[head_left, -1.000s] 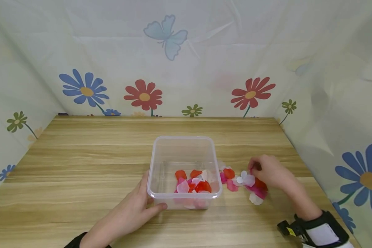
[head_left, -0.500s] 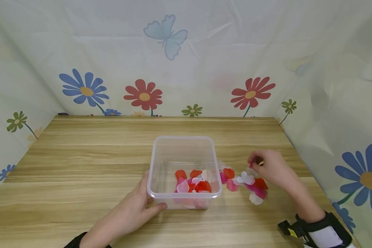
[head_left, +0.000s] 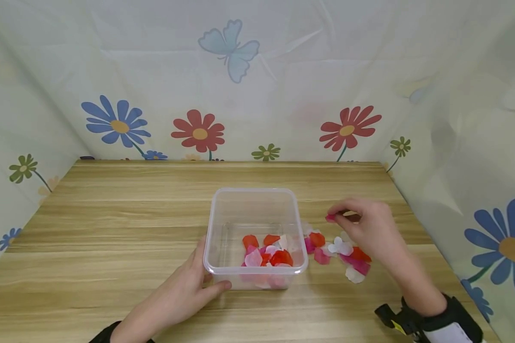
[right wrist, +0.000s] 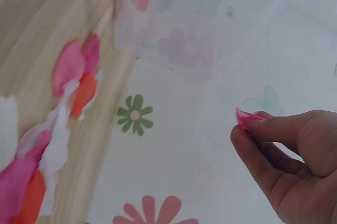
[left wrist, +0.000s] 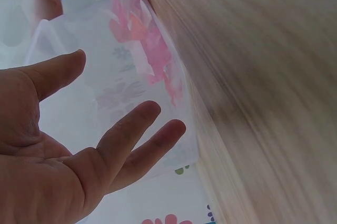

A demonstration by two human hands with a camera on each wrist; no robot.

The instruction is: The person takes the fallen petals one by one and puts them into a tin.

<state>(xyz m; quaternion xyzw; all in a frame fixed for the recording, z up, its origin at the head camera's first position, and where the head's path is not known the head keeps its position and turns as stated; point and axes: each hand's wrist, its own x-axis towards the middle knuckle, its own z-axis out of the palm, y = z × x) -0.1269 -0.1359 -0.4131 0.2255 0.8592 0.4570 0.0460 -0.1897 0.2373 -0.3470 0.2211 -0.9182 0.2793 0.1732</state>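
A clear plastic box point(head_left: 255, 270) stands mid-table, with red, pink and white petals point(head_left: 279, 257) on its floor. My left hand point(head_left: 189, 286) rests against the box's left side, thumb at the front corner. In the left wrist view the left hand's point(left wrist: 79, 145) thumb and fingers are spread and fairly straight along the clear wall. Above the table to the right of the box, my right hand point(head_left: 369, 228) pinches a pink petal point(head_left: 330, 217) between thumb and fingertips. The right wrist view shows that pink petal point(right wrist: 246, 117) held off the table.
Loose petals point(head_left: 322, 257) in red, pink and white lie on the wooden table point(head_left: 133, 214) between the box and the right hand. A flower-printed cloth point(head_left: 274, 105) hangs behind and along both sides of the table.
My right hand has lifted from the petal pile and moved up and left toward the box with the pink petal. The left hand and the box have stayed put.
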